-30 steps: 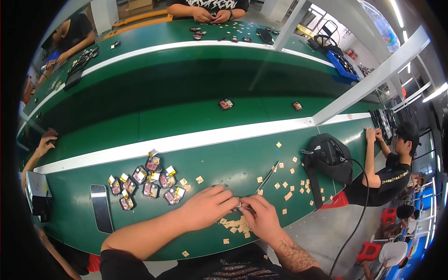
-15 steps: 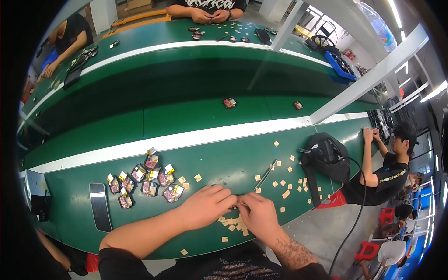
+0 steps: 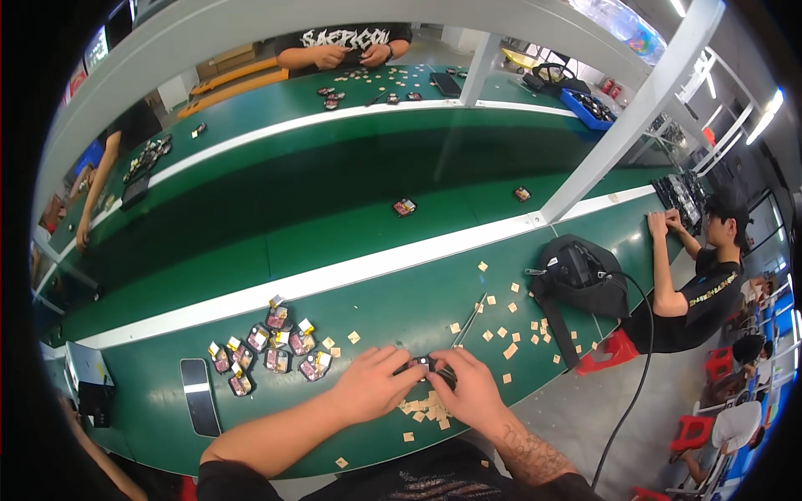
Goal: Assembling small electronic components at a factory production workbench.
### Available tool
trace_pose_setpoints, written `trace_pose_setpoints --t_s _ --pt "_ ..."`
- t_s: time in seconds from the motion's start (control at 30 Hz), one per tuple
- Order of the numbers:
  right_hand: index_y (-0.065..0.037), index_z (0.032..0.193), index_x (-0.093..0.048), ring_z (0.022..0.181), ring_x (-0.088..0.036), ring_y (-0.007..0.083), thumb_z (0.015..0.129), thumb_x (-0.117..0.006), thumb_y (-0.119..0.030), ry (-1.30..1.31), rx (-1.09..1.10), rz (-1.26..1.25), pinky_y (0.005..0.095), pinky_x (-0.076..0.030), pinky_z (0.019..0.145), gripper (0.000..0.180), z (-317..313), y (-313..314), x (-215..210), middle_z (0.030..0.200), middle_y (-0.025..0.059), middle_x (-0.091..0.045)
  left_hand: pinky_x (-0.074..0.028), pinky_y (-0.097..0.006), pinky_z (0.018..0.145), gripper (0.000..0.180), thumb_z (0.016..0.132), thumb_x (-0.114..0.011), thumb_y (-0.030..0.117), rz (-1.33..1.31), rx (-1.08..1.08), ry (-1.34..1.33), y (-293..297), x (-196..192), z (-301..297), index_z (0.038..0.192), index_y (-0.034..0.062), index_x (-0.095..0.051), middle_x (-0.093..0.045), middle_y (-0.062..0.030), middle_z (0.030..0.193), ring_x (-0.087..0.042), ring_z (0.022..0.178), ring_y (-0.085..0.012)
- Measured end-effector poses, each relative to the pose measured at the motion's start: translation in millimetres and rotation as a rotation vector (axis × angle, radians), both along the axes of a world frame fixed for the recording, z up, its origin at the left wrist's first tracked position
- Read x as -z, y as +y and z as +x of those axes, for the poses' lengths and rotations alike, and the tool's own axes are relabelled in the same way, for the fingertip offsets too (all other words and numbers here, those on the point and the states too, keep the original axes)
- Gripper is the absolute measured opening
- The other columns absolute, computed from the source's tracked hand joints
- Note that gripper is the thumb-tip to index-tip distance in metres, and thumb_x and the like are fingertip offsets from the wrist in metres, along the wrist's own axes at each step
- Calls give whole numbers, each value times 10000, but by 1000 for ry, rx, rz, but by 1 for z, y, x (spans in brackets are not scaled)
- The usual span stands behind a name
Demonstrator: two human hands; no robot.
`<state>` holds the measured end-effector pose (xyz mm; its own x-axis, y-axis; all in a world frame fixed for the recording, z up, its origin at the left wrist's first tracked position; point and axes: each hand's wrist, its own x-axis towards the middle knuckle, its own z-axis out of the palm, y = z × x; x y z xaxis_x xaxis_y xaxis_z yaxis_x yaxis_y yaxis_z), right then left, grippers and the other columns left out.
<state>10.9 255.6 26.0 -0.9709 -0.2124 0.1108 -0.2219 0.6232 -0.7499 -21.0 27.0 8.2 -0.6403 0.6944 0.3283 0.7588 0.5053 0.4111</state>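
Between the fingertips of both hands is a small black electronic module (image 3: 423,361), partly covered by the fingers. My left hand (image 3: 373,382) pinches its left side, and my right hand (image 3: 469,386) grips the right side. Just below the hands lies a loose pile of small beige square pieces (image 3: 430,407). A pair of metal tweezers (image 3: 469,321) rests on the table beyond my right hand. Left of my hands sits a cluster of similar black modules (image 3: 277,360) with reddish boards and yellow-and-white tabs.
A dark phone (image 3: 199,401) lies at the left of the green table (image 3: 334,442). On the right, a black bag (image 3: 578,284) has a cable hanging from it. Two modules (image 3: 404,207) lie on the belt beyond the white rail (image 3: 334,280). A co-worker (image 3: 706,284) sits at right.
My view has tilted, so the scene has shifted. The module shows more clearly between my fingers, which have moved slightly apart. The tweezers and the module cluster stay where they lay.
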Motion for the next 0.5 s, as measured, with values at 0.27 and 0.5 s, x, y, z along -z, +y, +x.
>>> trace_pose_setpoints --t_s 0.27,0.5 --pt "-20 1155 -659 809 -696 155 956 -796 -62 -315 -14 -319 296 -548 735 245 -4 2 -7 969 103 -743 -571 -350 761 378 967 -771 59 398 -91 -662 4 -16 4 1329 67 -664 -716 -132 1127 -712 895 -231" --pt "-31 1204 -693 629 -576 125 934 -816 -87 -86 115 -259 293 -482 587 301 1 18 0 957 70 -717 -578 -495 839 159 943 -675 1 257 -399 -400 -11 -40 -69 1099 16 -650 -730 -234 1014 -718 956 -456"
